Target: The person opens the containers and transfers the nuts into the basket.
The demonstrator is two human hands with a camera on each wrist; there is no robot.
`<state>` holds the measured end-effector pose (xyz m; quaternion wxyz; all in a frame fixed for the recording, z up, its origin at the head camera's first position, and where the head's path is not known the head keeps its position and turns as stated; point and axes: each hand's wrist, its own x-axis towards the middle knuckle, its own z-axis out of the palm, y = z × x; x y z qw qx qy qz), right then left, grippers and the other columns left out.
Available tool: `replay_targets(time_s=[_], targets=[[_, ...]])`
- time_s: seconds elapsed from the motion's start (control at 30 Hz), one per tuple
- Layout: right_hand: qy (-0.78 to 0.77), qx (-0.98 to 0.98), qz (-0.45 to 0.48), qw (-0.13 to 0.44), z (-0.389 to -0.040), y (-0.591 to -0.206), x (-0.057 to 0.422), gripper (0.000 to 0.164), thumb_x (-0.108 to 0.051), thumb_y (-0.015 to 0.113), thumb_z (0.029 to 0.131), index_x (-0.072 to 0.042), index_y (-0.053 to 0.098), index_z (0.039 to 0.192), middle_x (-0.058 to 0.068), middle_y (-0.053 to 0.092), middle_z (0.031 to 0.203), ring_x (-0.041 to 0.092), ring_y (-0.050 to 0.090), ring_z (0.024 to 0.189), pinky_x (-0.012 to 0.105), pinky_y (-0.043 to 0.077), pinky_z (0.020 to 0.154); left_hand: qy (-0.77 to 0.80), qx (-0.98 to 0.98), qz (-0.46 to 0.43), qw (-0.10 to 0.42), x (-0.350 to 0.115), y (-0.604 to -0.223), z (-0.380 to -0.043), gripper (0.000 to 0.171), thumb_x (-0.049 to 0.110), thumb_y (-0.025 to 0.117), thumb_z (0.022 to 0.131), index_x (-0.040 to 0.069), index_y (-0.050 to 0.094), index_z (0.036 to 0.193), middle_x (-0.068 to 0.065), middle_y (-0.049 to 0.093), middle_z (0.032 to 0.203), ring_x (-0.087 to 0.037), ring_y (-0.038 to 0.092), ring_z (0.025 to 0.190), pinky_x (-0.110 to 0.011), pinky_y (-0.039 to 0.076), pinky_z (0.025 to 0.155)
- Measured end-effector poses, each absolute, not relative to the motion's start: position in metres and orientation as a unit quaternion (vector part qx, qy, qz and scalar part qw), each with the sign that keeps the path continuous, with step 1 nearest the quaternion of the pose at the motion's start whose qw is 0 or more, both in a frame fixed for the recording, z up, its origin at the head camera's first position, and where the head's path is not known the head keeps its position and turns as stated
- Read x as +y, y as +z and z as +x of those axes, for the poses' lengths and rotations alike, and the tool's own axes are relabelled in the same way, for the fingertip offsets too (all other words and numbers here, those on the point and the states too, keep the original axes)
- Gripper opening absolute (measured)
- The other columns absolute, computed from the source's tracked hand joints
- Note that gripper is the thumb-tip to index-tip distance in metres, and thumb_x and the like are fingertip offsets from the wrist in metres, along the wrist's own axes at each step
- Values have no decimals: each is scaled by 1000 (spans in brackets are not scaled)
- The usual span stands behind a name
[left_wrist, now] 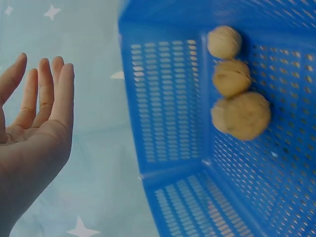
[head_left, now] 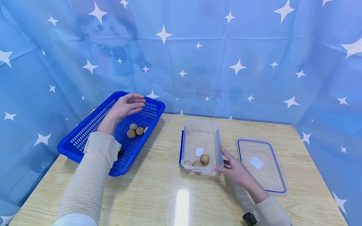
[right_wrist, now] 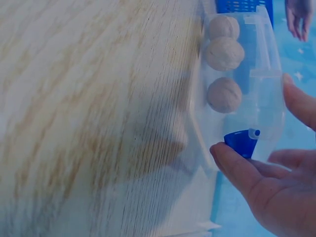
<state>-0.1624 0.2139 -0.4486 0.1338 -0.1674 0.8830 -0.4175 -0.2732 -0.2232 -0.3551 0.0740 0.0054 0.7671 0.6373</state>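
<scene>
My left hand (head_left: 125, 107) is raised over the far part of a blue plastic basket (head_left: 64, 149), its fingers loosely bent and nothing in them. Several walnuts (head_left: 130, 134) lie together on the basket floor, also seen in the left wrist view as walnuts (left_wrist: 249, 116). My right hand (head_left: 235, 169) holds a clear plastic container (head_left: 199, 127) at its near right corner, thumb at the front rim and fingers along the right side. Three walnuts (head_left: 204, 159) lie inside along its near end. A blue latch (right_wrist: 241, 143) shows beside the right fingers.
A clear lid (head_left: 262, 151) with a blue seal lies flat to the right of the container. Both stand on a wooden table (head_left: 145, 202). A blue curtain (head_left: 198, 57) with white stars hangs behind and at both sides.
</scene>
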Motion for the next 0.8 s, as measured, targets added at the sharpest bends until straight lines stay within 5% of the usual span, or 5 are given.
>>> replay_targets(time_s=[0.5, 0.8], targets=[[-420, 882, -168, 134, -162, -450, 214, 87, -27, 65, 98, -6, 8, 160, 33, 11, 161, 55, 41, 135, 62, 39, 111, 610, 779, 108, 96, -171, -323, -268, 46, 14, 58, 101, 4, 45, 144, -17, 50, 148, -32, 52, 135, -39, 45, 114], [-428, 878, -171, 130, -164, -452, 215, 86, -23, 65, 98, -5, 9, 160, 34, 11, 161, 56, 42, 133, 61, 42, 109, 572, 801, 144, 107, -141, -328, -266, 41, 22, 61, 100, 12, 53, 139, -9, 55, 143, -26, 53, 133, -46, 42, 116]])
